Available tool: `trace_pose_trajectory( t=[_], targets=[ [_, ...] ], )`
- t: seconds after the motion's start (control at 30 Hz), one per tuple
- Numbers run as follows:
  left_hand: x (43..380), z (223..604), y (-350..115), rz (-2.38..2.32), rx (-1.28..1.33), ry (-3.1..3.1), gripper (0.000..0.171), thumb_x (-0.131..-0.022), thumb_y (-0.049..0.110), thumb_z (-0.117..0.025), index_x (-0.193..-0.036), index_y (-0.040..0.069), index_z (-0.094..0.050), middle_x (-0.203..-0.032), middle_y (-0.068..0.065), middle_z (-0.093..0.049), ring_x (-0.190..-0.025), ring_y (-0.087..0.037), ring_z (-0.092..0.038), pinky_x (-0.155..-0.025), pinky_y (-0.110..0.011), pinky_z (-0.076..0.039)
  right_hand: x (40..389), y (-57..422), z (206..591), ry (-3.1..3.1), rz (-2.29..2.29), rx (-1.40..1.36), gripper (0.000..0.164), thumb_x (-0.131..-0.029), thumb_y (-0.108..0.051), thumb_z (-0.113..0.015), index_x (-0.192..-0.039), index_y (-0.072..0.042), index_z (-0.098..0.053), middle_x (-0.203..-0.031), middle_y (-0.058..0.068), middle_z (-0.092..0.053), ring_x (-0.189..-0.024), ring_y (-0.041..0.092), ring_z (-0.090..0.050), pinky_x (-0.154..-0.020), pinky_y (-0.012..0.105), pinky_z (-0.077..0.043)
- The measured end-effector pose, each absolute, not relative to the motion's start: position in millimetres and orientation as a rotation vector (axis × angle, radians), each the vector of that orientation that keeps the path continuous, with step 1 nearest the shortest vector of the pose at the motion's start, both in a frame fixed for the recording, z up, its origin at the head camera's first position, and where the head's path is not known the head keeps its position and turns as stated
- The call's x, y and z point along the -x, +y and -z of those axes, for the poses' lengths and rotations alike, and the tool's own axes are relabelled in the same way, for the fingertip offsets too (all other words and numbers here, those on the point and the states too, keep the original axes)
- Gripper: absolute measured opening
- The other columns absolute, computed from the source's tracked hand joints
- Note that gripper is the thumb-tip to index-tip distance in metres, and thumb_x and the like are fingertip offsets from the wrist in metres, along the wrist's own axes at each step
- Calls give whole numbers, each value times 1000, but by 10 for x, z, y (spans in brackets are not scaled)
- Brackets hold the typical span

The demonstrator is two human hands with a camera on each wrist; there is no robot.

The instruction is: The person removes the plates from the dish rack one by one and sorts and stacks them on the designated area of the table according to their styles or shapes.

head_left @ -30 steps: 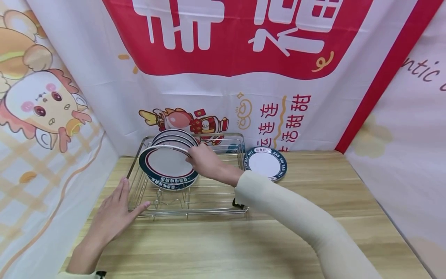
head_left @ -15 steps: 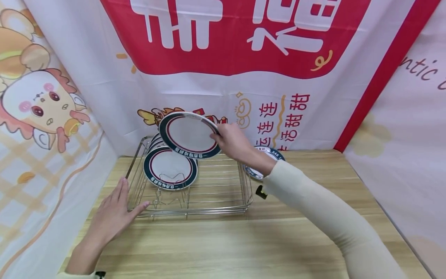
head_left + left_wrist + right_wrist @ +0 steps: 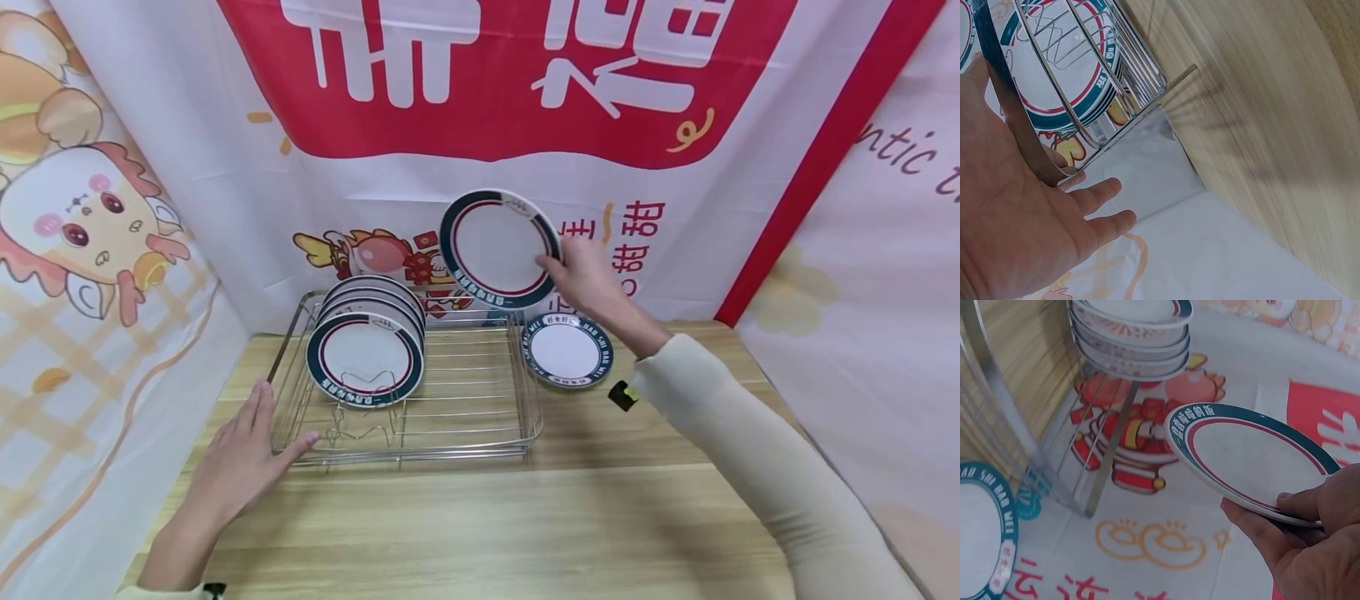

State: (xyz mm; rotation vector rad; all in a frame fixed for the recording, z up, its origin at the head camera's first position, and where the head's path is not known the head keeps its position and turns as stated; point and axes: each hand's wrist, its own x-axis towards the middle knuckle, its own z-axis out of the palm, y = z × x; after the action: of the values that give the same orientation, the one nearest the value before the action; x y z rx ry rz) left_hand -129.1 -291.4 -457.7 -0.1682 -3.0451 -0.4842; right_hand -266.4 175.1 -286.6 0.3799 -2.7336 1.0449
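Note:
My right hand pinches the right edge of a white plate with a dark teal rim, thumb on its face. This plate is up in the air behind the wire dish rack, tilted toward the head view. In the right wrist view the fingers lie beneath the plate. Several matching plates stand one behind another in the rack's left half. My left hand rests at the rack's front left corner, thumb and fingers spread. In the left wrist view its palm lies against the metal band of the rack.
A similar plate lies flat on the wooden table, just right of the rack. Printed cloth hangs close behind and along both sides. A small black and yellow piece hangs at the right cuff.
My right hand has lifted the front plate out of the rack and carried it up and to the right, over the rack's right end. The left hand has stayed at the corner.

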Motion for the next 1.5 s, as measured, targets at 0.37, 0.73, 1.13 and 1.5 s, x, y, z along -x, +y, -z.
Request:
trace_pose_trajectory(
  t=[0.37, 0.73, 1.13, 1.5],
  targets=[
    [1293, 4567, -2908, 490, 169, -3031, 112, -102, 69, -53, -167, -5, 2, -174, -27, 8, -149, -65, -21, -117, -78, -21, 2813, 2387, 3019, -2767, -1034, -153, 40, -109, -17, -61, -140, 8, -62, -113, 29, -75, -85, 39, -73, -65, 28, -61],
    [1291, 4544, -2904, 482, 159, -3039, 112, -102, 69, -52, -166, -6, 1, -174, -29, 7, -149, -65, -21, -117, -78, -21, 2911, 2862, 3463, -2906, -978, 11, 37, -108, -14, -60, -129, 16, -63, -107, 32, -74, -85, 38, -73, -63, 26, -59],
    [1267, 4547, -2901, 492, 157, -3054, 111, -103, 68, -52, -166, -6, 2, -174, -26, 10, -150, -65, -18, -118, -79, -20, 2955, 3228, 3845, -2964, -1174, 146, 37, -105, -13, -63, -121, 21, -63, -98, 30, -75, -79, 31, -77, -67, 30, -65],
    [1273, 4530, -2892, 481, 159, -3048, 111, -103, 69, -51, -166, -6, 2, -174, -27, 8, -150, -65, -18, -118, -78, -20, 3022, 3426, 4109, -3008, -1348, 264, 39, -107, -11, -60, -128, 22, -58, -95, 26, -76, -70, 18, -77, -67, 28, -66]
  ],
)
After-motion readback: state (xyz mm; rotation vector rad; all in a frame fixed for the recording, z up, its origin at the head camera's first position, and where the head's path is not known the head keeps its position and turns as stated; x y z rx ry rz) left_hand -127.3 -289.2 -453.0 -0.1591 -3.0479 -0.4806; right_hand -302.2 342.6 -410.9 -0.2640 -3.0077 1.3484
